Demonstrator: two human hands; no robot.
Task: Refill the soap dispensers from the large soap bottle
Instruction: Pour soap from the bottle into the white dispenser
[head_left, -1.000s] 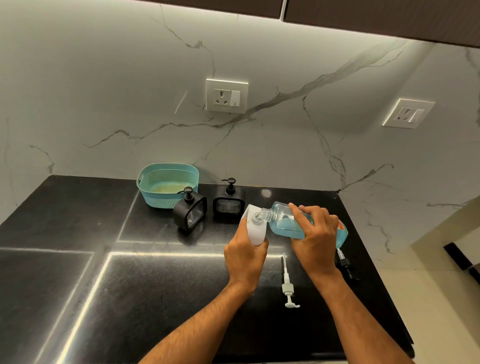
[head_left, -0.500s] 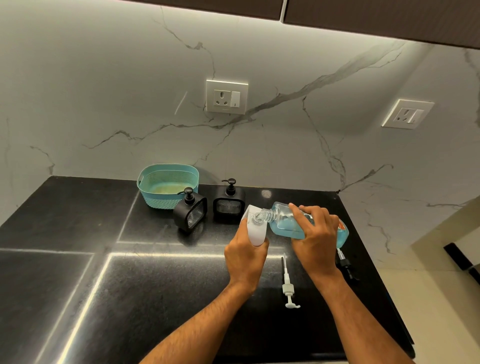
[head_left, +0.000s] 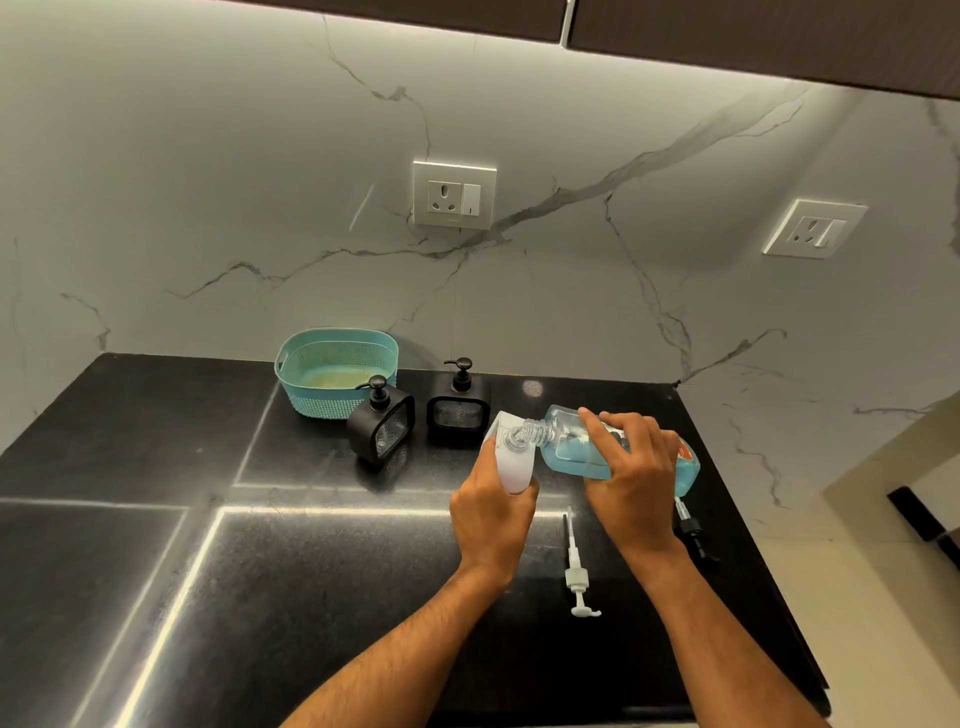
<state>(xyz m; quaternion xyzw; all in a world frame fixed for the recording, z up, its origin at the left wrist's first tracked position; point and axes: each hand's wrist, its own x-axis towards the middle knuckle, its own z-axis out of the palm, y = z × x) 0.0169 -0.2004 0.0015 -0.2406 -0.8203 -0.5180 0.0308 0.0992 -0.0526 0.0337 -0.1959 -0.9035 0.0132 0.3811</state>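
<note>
My left hand (head_left: 491, 512) grips a white soap dispenser (head_left: 510, 457), its top open and tilted right. My right hand (head_left: 631, 480) holds the large clear soap bottle (head_left: 569, 449) of blue liquid almost on its side, its threaded neck touching the white dispenser's mouth. Two black square dispensers stand behind with their pumps on: one (head_left: 382, 427) turned at an angle, the other (head_left: 458, 408) facing me. A white pump (head_left: 576, 571) lies on the black counter between my wrists. A black pump (head_left: 691, 530) lies to the right, partly hidden by my right hand.
A teal plastic basket (head_left: 335, 371) sits against the marble wall behind the black dispensers. The black counter (head_left: 208, 571) ends at its right edge close to the black pump. Two wall sockets (head_left: 454, 193) sit above the counter.
</note>
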